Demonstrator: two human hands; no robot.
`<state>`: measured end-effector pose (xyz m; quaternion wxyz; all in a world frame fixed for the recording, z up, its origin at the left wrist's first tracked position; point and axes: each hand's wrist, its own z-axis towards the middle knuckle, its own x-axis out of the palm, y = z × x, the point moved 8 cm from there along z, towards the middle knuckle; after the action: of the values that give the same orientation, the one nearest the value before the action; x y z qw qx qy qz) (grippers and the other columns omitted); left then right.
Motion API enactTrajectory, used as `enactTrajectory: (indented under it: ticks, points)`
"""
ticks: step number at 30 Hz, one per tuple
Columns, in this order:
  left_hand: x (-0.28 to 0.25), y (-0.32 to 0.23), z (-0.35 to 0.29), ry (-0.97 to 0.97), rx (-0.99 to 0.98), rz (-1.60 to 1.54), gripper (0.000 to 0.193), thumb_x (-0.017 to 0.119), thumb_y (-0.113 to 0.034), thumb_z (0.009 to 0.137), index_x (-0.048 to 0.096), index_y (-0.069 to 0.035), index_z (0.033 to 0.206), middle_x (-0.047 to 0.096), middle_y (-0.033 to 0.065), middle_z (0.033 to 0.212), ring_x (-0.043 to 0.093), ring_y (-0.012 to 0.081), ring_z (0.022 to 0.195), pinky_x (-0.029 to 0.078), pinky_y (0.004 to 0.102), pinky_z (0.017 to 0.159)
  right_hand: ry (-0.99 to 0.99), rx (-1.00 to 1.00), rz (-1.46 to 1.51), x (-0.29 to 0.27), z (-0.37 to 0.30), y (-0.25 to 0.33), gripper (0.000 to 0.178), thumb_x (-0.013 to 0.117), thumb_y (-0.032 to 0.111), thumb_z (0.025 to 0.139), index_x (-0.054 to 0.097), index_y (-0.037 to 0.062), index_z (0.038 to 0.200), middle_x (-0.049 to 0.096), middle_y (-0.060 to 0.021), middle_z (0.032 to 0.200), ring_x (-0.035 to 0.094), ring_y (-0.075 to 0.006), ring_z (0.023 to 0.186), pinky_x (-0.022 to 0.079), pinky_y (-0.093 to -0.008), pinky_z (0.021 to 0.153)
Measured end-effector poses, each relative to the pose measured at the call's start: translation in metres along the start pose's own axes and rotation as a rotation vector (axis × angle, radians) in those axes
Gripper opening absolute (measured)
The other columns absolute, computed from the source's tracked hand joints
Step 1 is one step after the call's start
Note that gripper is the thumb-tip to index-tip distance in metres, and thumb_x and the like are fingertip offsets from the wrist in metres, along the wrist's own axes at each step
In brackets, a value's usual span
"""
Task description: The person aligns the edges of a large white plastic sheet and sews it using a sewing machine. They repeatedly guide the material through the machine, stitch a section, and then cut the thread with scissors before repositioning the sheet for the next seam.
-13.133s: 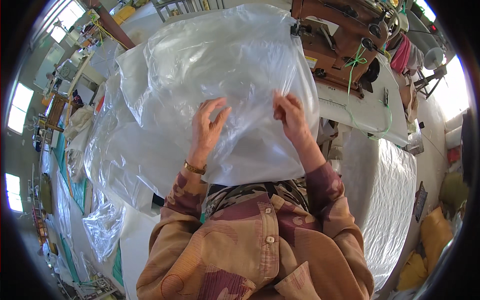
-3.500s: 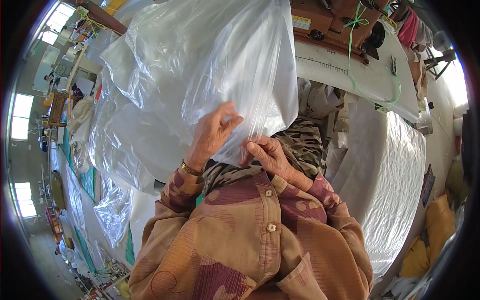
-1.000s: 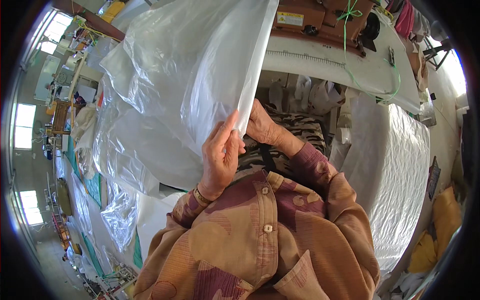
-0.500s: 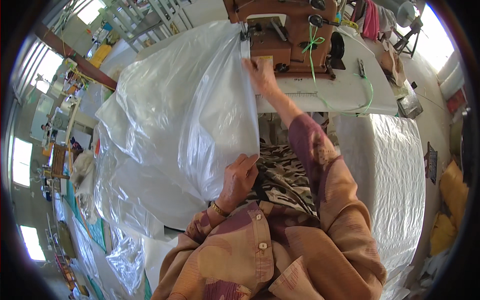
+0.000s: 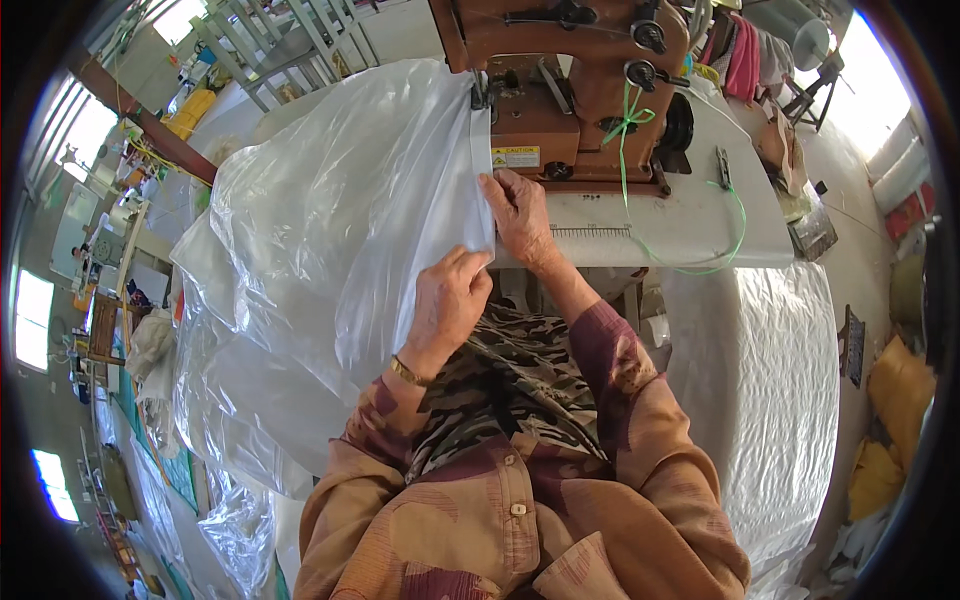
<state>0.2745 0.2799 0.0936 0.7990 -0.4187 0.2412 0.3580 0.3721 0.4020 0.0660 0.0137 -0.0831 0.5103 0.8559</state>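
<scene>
A big translucent plastic sheet (image 5: pixel 300 210) lies in folds over the left of the table. Its straight right edge runs up beneath the presser foot (image 5: pixel 479 92) of a brown sewing machine (image 5: pixel 590 120). My left hand (image 5: pixel 447 302) pinches this edge close to my lap, fingers closed on the plastic. Farther up, beside the machine's base, my right hand (image 5: pixel 522 215) grips the same edge between thumb and fingers. Both hands are near each other, the right one nearer the needle. The sheet's far underside is hidden.
Green string (image 5: pixel 628 125) hangs from the machine and loops over the white table (image 5: pixel 700 215) to small thread snips (image 5: pixel 723 168). A stack of white plastic sheeting (image 5: pixel 775 370) stands at my right. Grey metal racks (image 5: pixel 290 50) are at the far left.
My left hand has moved up along the sheet's edge, toward the machine. My right hand has come down nearer to it, and the view has shifted slightly.
</scene>
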Motion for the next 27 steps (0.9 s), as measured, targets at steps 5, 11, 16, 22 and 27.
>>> enactTrajectory:
  ticks: [5,11,16,22,27]
  points:
    - [0.001,0.012,0.046,-0.023,0.006,0.019,0.016,0.062,0.002,0.078,0.065,0.002,0.093,0.061,0.0165,0.077,0.061,0.0343,0.068,0.048,0.0386,0.061,0.01,0.084,0.147,0.0,0.0,0.0,0.041,0.059,0.03,0.099,0.058,-0.0039,0.076,0.053,-0.0098,0.057,0.045,-0.015,0.055,0.041,-0.0348,0.054]
    - [0.001,0.025,0.094,-0.138,0.008,0.026,0.013,0.064,-0.002,0.08,0.066,0.001,0.092,0.066,0.0185,0.084,0.065,0.0377,0.076,0.05,0.0422,0.065,-0.065,0.002,0.24,0.002,0.004,-0.002,0.04,0.056,0.034,0.102,0.067,-0.0044,0.099,0.067,-0.0101,0.078,0.059,-0.0144,0.07,0.049,-0.0315,0.066]
    - [-0.009,0.039,0.09,-0.134,0.03,-0.07,0.025,0.065,-0.005,0.086,0.066,-0.001,0.111,0.069,0.0178,0.094,0.068,0.0321,0.078,0.053,0.0395,0.065,0.106,0.087,0.178,0.014,0.007,-0.013,0.037,0.05,0.03,0.103,0.065,-0.0034,0.106,0.07,-0.0151,0.087,0.066,-0.0238,0.079,0.051,-0.0358,0.075]
    - [-0.068,0.053,0.012,-0.228,-0.122,0.056,0.042,0.062,-0.022,0.095,0.057,-0.003,0.132,0.06,0.0186,0.132,0.054,0.0356,0.122,0.043,0.0423,0.104,0.265,0.022,0.073,0.02,0.015,-0.039,0.028,0.049,0.017,0.096,0.064,-0.0026,0.108,0.07,-0.0202,0.094,0.068,-0.0298,0.091,0.05,-0.0392,0.082]
    - [-0.065,0.162,-0.028,-0.156,-0.213,0.468,0.045,0.059,-0.032,0.097,0.057,-0.006,0.133,0.057,0.0134,0.139,0.047,0.0301,0.133,0.033,0.0435,0.113,0.548,0.418,0.461,0.053,-0.014,-0.011,0.027,0.049,0.01,0.099,0.062,-0.0009,0.12,0.069,-0.007,0.108,0.068,-0.0188,0.095,0.057,-0.0332,0.087]
